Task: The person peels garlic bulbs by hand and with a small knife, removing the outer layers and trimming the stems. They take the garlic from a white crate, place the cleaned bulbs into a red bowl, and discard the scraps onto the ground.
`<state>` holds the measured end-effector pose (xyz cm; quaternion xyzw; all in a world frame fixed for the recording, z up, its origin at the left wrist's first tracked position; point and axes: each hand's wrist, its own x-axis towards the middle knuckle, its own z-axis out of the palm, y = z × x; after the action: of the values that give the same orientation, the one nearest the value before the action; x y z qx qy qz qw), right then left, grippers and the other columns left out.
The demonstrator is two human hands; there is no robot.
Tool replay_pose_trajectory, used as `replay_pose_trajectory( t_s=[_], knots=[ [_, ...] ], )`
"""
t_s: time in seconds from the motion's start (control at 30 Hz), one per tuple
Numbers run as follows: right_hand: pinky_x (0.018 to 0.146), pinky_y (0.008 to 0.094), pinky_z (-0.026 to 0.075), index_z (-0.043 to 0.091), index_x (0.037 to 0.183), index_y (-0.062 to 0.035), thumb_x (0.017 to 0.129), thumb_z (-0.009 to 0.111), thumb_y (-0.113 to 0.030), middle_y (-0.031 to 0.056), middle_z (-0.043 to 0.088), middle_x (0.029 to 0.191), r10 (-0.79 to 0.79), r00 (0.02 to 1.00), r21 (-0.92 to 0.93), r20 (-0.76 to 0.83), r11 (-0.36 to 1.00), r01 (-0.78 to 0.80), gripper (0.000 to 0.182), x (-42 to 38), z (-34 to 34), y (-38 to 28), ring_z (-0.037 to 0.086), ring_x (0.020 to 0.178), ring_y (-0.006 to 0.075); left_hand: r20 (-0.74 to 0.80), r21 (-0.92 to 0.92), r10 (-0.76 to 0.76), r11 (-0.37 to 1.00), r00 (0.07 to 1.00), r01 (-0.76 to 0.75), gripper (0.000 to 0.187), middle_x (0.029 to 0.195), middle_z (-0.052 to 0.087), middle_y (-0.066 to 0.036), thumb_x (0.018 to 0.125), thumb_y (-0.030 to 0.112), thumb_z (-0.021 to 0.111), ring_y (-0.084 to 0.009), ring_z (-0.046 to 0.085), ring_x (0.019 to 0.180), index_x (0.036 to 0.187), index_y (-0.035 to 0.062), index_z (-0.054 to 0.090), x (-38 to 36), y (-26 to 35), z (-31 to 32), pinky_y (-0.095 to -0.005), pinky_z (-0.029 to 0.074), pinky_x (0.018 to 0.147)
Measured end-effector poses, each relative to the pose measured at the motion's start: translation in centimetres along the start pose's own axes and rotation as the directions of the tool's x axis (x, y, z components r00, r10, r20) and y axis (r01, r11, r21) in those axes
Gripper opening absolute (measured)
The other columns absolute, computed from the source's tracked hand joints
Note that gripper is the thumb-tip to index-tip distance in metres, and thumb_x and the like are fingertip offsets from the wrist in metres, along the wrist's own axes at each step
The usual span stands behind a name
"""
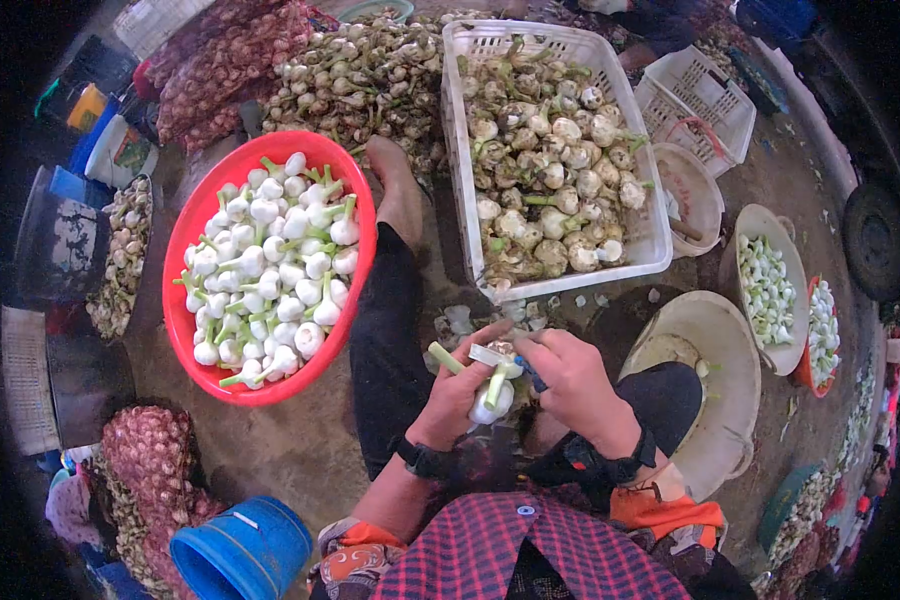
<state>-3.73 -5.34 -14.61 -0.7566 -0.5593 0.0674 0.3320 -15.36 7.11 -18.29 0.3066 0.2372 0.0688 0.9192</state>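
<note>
My left hand (452, 398) is closed around garlic bulbs (492, 402), with green stems poking out between the fingers. My right hand (570, 375) grips a knife (488, 355) with a bluish handle, its broad pale blade lying across a bulb held in the left hand. Peeled white garlic with short green stems fills a red basin (370, 240) to the left. In front, a white plastic crate (660, 235) holds unpeeled, soil-stained garlic (555, 150). Garlic skins (458, 320) lie on the floor just beyond my hands.
A cream basin (735, 420) stands by my right knee, a blue bucket (290, 535) at lower left. Farther right another basin (795, 265) contains peeled garlic. Net sacks (150, 450) and a garlic heap (360, 90) lie left and ahead. An outstretched bare foot (395, 185) separates red basin and crate.
</note>
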Motion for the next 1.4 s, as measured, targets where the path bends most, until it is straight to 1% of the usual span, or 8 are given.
replay_pose_trajectory(
  t_s=[0.27,0.6,0.9,1.0,1.03,1.13,1.27,1.4],
  knots=[
    [0.063,0.0408,0.046,0.054,0.084,-0.0022,0.058,0.06,-0.001,0.0135,0.054,0.078,0.045,0.998,0.093,0.041,0.994,-0.049,0.027,0.1,0.7,1.3,0.056,0.074,0.0349,0.088,0.168,-0.082,0.984,0.993,0.066,0.049,0.112,0.058,-0.009,0.083,0.011,0.057,-0.0162,0.059,0.097,0.128,-0.0013,0.044,-0.4,0.5,-0.4,-0.0292,0.048,0.083],
    [0.078,0.0404,0.046,0.058,0.106,-0.0075,0.062,0.054,0.004,0.0154,0.057,0.096,0.175,0.942,0.092,0.288,0.974,-0.209,0.046,3.5,1.2,4.8,0.055,0.093,0.0359,0.18,0.154,-0.205,0.972,0.962,0.179,0.05,0.105,0.062,-0.012,0.08,0.013,0.066,-0.0178,0.062,0.09,0.122,-0.0045,0.046,-0.7,1.8,0.1,-0.029,0.049,0.083],
    [0.098,0.0368,0.04,0.055,0.121,-0.0071,0.059,0.057,0.009,0.0152,0.052,0.125,-0.012,0.996,0.172,0.085,0.985,-0.002,0.064,-1.7,0.2,0.8,0.048,0.118,0.0314,-0.175,0.101,0.084,0.993,0.981,-0.067,0.022,0.092,0.064,-0.007,0.091,0.012,0.052,-0.0129,0.062,0.076,0.106,-0.0037,0.057,1.9,-2.0,-0.4,-0.0255,0.052,0.063],
    [0.093,0.035,0.044,0.057,0.117,-0.0032,0.071,0.053,0.007,0.0124,0.058,0.118,0.598,0.797,0.694,-0.086,0.61,-0.383,0.047,-2.7,1.5,1.4,0.055,0.109,0.0268,-0.286,0.171,0.082,0.985,0.955,-0.033,0.022,0.083,0.064,-0.004,0.09,0.015,0.055,-0.0095,0.06,0.07,0.101,-0.0033,0.061,2.0,-1.8,-0.5,-0.0214,0.047,0.058],
    [0.089,0.0348,0.047,0.057,0.113,0.001,0.086,0.047,-0.001,0.0116,0.061,0.111,0.768,0.641,0.959,-0.021,0.196,-0.204,0.028,-2.3,1.4,2.1,0.059,0.102,0.0233,-0.324,0.254,0.114,0.967,0.939,-0.03,0.02,0.08,0.066,-0.006,0.087,0.015,0.058,-0.0111,0.061,0.068,0.099,-0.0012,0.062,2.3,-2.4,-1.9,-0.024,0.048,0.058],
    [0.087,0.0405,0.051,0.054,0.112,0.0037,0.092,0.045,-0.015,0.0176,0.058,0.113,0.804,0.561,0.976,0.197,-0.215,-0.035,0.029,-2.5,1.3,4.0,0.059,0.103,0.0299,-0.1,0.779,0.258,0.621,0.961,-0.086,0.019,0.075,0.066,-0.008,0.084,0.015,0.062,-0.0152,0.062,0.066,0.097,0.0019,0.063,2.2,-3.5,-3.7,-0.0275,0.048,0.059],
    [0.084,0.0433,0.053,0.052,0.113,0.0047,0.093,0.045,-0.019,0.0197,0.058,0.111,0.708,0.618,0.917,0.343,-0.394,-0.058,0.033,-3.1,0.9,4.9,0.061,0.098,0.0309,0.08,0.981,0.17,-0.191,0.982,-0.047,0.052,0.113,0.056,-0.016,0.069,0.022,0.073,-0.0305,0.059,0.097,0.115,0.0069,0.056,1.4,-2.1,-1.5,-0.04,0.049,0.08],
    [0.079,0.0413,0.054,0.054,0.112,0.0036,0.093,0.045,-0.018,0.0186,0.059,0.11,0.761,0.592,0.963,0.266,-0.24,-0.125,0.03,-4.4,-2.4,6.8,0.062,0.093,0.0298,0.296,0.955,0.226,-0.084,0.928,-0.285,0.047,0.117,0.055,-0.019,0.07,0.023,0.073,-0.0321,0.062,0.093,0.112,0.0062,0.06,2.4,-2.6,-2.4,-0.0393,0.051,0.077]
  ],
)
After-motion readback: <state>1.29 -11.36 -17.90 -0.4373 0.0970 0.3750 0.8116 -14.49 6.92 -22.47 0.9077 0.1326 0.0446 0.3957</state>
